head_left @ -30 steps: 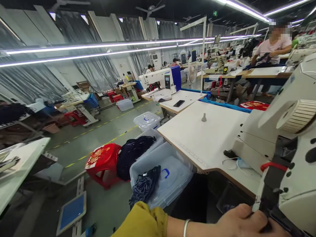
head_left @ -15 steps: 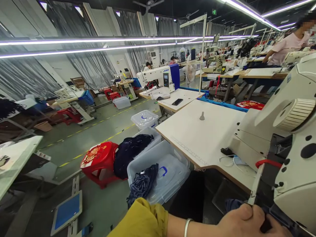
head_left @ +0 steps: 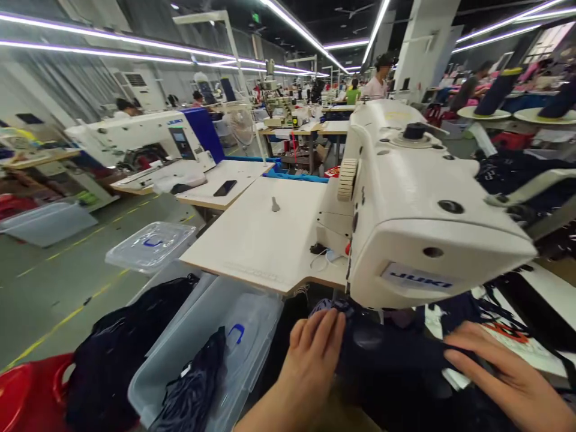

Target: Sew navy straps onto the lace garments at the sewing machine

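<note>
A white JUKI sewing machine head [head_left: 432, 198] fills the right half of the head view. Dark navy fabric [head_left: 391, 360] is spread below its front end. My left hand [head_left: 312, 354] is closed at the fabric's left edge, its fingertips pressed together beside a gathered bit of cloth. At the other edge, my right hand [head_left: 508, 378] has the fabric between thumb and fingers. The machine hides its needle area and the cloth beneath. More navy pieces and a white piece with orange print [head_left: 508, 333] lie behind my right hand.
Left of the machine extends its white tabletop [head_left: 252, 240], with a small grey piece [head_left: 275, 204] on it. Below stand a clear plastic bin [head_left: 256, 336] with navy strips, a heap of navy cloth [head_left: 117, 342] and a red stool [head_left: 31, 390]. A phone [head_left: 225, 188] lies farther back.
My view has swung right, bringing the machine's front and my right hand into sight. My left hand, earlier under the machine's side, is now on the navy fabric's left edge.
</note>
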The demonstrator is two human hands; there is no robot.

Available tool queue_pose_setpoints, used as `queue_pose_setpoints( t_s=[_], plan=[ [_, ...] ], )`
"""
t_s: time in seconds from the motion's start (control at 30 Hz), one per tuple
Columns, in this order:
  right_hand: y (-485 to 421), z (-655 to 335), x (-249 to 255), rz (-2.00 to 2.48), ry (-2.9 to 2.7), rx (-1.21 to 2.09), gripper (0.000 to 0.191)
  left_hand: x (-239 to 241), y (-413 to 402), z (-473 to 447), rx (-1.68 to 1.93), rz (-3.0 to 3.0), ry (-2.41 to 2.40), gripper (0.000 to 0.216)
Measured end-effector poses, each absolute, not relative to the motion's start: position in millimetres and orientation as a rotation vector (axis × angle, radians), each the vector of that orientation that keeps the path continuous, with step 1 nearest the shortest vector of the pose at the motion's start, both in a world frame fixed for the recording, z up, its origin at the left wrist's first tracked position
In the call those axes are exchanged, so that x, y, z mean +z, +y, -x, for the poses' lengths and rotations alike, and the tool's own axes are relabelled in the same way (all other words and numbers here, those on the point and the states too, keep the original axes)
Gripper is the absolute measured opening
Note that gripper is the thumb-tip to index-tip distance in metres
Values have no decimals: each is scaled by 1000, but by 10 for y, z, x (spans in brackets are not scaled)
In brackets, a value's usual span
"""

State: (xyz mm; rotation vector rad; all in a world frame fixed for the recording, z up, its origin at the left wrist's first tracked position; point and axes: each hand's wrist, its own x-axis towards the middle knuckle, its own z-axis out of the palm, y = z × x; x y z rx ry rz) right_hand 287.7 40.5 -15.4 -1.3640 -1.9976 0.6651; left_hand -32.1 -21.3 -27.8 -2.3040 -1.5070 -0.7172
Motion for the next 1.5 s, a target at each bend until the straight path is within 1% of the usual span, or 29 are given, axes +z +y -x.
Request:
queue_pose_setpoints(
  t_s=[0.07, 0.17, 0.23, 0.33, 0.47, 0.57, 0.67, 0.73, 0.77, 0.87, 0.97, 1.2, 1.33, 1.5],
  plan=[
    [391, -2672, -64, 1385, -2043, 823, 28, -406, -215, 433, -818, 2251, -1554, 56],
    [397, -2398, 35, 1478, -2056, 1115, 32, -526, -209, 529, -891, 2167, -1611, 70],
    [407, -2303, 33, 1527, -1992, 1288, 37, -563, -175, 553, -871, 2132, -1645, 74],
    [435, -2234, -54, 1474, -1760, 1361, 38, -603, -47, 562, -803, 2104, -1666, 75],
    [466, -2076, -168, 1326, -1561, 1371, 38, -678, 184, 551, -708, 2036, -1741, 74],
    [468, -1894, -195, 1306, -1581, 1281, 38, -682, 242, 485, -694, 2016, -1737, 70],
    [480, -1761, -187, 1270, -1703, 1142, 30, -583, 161, 366, -702, 2187, -1356, 53],
    [498, -1739, -169, 1255, -1750, 1102, 24, -475, 91, 292, -630, 2318, -1066, 42],
    [507, -1749, -159, 1246, -1764, 1093, 24, -418, 66, 265, -578, 2361, -1004, 40],
    [519, -1833, -139, 1233, -1811, 1085, 24, -280, 42, 236, -472, 2426, -1046, 37],
    [512, -1909, -157, 1263, -1859, 1052, 23, -222, 51, 243, -496, 2445, -1119, 38],
    [561, -1873, -215, 1244, -1951, 898, 25, -252, 23, 236, -600, 2381, -1226, 35],
    [604, -1861, -206, 1206, -2021, 795, 30, -274, 15, 231, -621, 2367, -1214, 34],
    [647, -1891, -234, 1200, -2091, 813, 32, -336, 15, 196, -572, 2310, -1241, 33]
  ],
)
